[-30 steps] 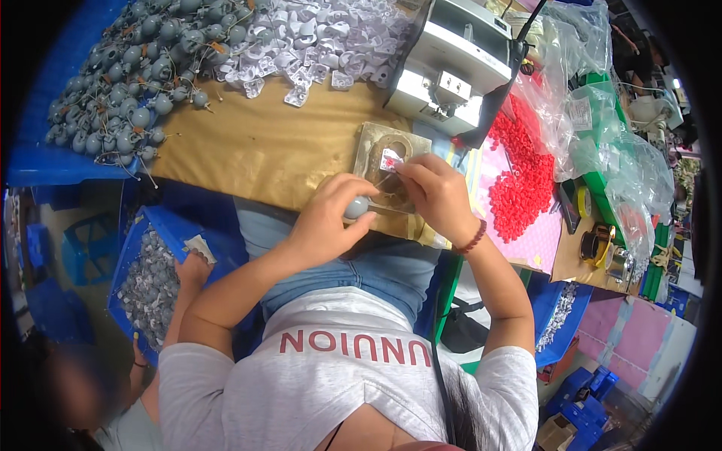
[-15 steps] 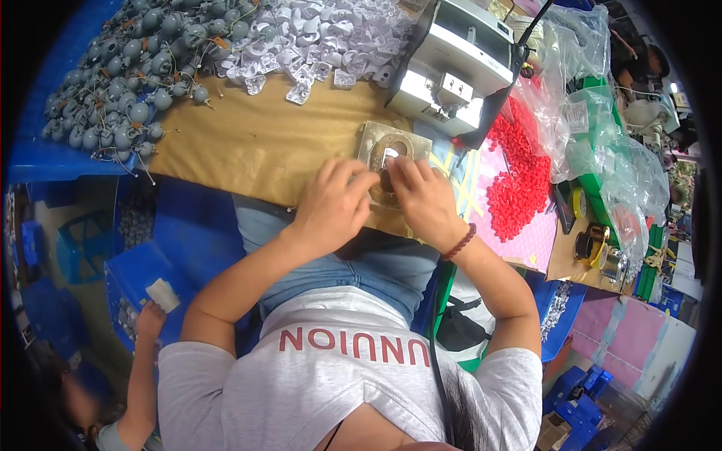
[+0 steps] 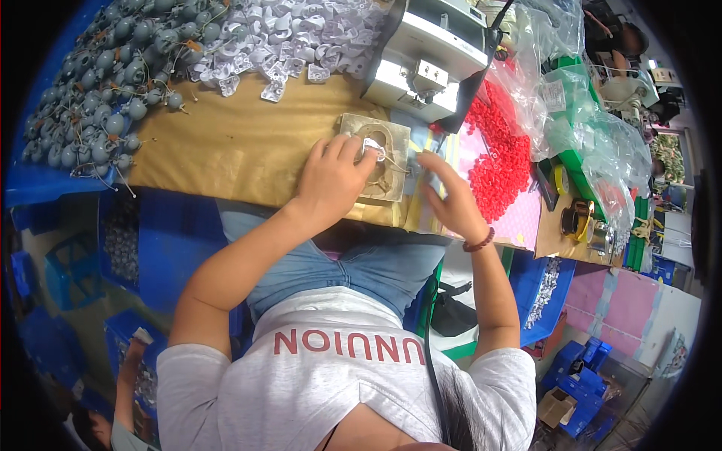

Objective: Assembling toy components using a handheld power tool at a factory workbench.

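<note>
A square metal fixture block (image 3: 397, 143) with a shaped hollow lies near the table's front edge. Inside the hollow sits a small white plastic part (image 3: 374, 148), with a thin wire running beside it. My left hand (image 3: 331, 180) reaches over the block's left side, fingers curled and thumb against the white part. Its fingertips partly cover the part. To the right of the block, my right hand (image 3: 457, 203) is off it, with thumb and forefinger apart and nothing visible between them.
Grey round parts with wires (image 3: 98, 113) heap at the far left, beside white plastic pieces (image 3: 301, 37). A white machine (image 3: 429, 64) stands behind the block. Small red parts (image 3: 500, 158) cover the right side, near tape rolls (image 3: 577, 218). Another person's arm (image 3: 129, 376) is at lower left.
My right hand has left the block and moved right, its fingers spreading. My left hand stays at the white part. The whole view has shifted slightly, and the other person's hand is lower.
</note>
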Demonstrator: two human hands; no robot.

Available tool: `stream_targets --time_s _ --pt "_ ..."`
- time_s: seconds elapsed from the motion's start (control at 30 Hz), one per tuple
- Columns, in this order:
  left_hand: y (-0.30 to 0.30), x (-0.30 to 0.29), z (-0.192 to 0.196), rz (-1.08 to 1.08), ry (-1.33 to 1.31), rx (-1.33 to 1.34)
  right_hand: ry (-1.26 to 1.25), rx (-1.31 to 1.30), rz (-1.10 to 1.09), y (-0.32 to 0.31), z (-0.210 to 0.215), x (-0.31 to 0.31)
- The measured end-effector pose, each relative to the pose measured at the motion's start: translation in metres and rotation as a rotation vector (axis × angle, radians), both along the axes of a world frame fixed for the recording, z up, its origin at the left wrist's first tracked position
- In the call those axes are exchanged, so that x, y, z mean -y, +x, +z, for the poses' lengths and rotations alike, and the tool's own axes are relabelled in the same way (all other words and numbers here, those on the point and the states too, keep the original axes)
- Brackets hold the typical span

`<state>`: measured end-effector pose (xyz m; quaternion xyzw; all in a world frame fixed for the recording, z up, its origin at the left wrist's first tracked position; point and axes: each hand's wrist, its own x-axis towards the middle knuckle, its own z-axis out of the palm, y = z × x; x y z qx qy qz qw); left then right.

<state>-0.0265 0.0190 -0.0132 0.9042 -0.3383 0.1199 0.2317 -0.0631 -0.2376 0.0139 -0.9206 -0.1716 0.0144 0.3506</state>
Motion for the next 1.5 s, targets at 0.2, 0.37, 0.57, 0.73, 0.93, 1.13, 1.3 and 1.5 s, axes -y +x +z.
stream_targets --time_s 0.2,0.37,0.57,0.73,0.93,1.13,1.3,1.5 --pt "0.004 -0.002 0.001 -0.024 -0.06 0.014 -0.052 0.169 -0.094 0.014 -0.022 -0.013" --pt "0.005 -0.003 -0.002 -0.018 -0.087 0.025 0.529 -0.051 -0.333 0.031 -0.016 -0.017" --pt "0.006 -0.004 -0.004 -0.014 -0.086 0.008 1.42 -0.563 -0.237 0.053 -0.015 -0.022" --pt "0.009 -0.005 -0.002 -0.028 -0.07 -0.019 1.073 -0.749 -0.013 0.067 -0.006 -0.019" --pt "0.015 -0.007 -0.006 -0.064 -0.138 -0.029 0.239 -0.27 -0.044 0.076 -0.003 -0.041" --pt "0.016 -0.006 -0.003 -0.073 -0.156 -0.051 0.045 -0.069 0.044 0.082 -0.002 -0.044" --pt "0.017 -0.005 -0.001 -0.041 -0.158 -0.08 -0.028 -0.034 -0.091 0.073 -0.009 -0.055" --pt "0.027 0.015 0.011 0.091 -0.206 -0.135 0.089 -0.031 -0.153 0.064 -0.02 -0.054"
